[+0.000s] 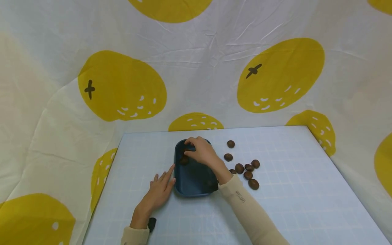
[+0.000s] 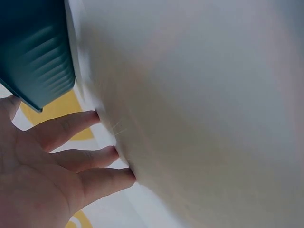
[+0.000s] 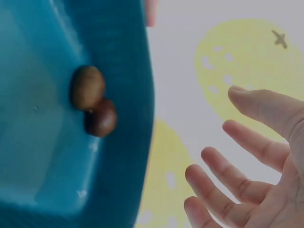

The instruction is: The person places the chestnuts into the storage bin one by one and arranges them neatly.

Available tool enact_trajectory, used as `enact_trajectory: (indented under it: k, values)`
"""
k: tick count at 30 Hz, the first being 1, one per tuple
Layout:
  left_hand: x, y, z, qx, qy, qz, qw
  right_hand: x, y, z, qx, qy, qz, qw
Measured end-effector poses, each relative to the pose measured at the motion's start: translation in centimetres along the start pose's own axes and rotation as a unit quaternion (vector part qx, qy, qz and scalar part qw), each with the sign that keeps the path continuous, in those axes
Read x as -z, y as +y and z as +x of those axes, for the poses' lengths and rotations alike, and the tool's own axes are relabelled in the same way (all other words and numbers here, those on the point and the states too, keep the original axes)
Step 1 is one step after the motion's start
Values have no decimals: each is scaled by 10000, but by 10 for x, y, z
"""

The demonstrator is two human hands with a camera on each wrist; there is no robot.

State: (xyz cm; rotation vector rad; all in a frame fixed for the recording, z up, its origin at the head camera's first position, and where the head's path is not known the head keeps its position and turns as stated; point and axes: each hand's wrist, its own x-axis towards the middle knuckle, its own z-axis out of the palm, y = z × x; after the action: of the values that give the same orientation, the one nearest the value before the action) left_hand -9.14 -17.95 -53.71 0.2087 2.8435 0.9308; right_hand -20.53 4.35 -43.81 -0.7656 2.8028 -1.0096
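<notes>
A dark teal tray with raised walls stands on the table. Two brown chestnuts lie together inside it along one wall. Above the tray is my right hand, its thumb and fingers spread apart and nothing between them; the right wrist view shows the same bare hand. My left hand rests on the table at the tray's left side, fingers extended, the foremost fingertips at the tray wall. In the left wrist view, several fingertips of that hand touch the tabletop.
Several loose chestnuts are scattered on the table to the right of the tray, one partly hidden by my right forearm. The table has a pale checked cover. Behind it hangs a white cloth printed with big yellow fruit.
</notes>
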Motion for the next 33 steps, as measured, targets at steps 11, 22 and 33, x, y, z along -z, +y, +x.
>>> enact_trajectory:
  k: [11,22,33]
  values:
    - [-4,-3,-2,114,-54,-78,9999,26,14,-26,46,270,462,9986]
    - [-1,-2,-2,-70,30,-81,9999,41,51,-41,45,868,498,9950]
    - [0,-3,1,49,-46,-17,10000,54,85,-53,-361,1200,344,9915]
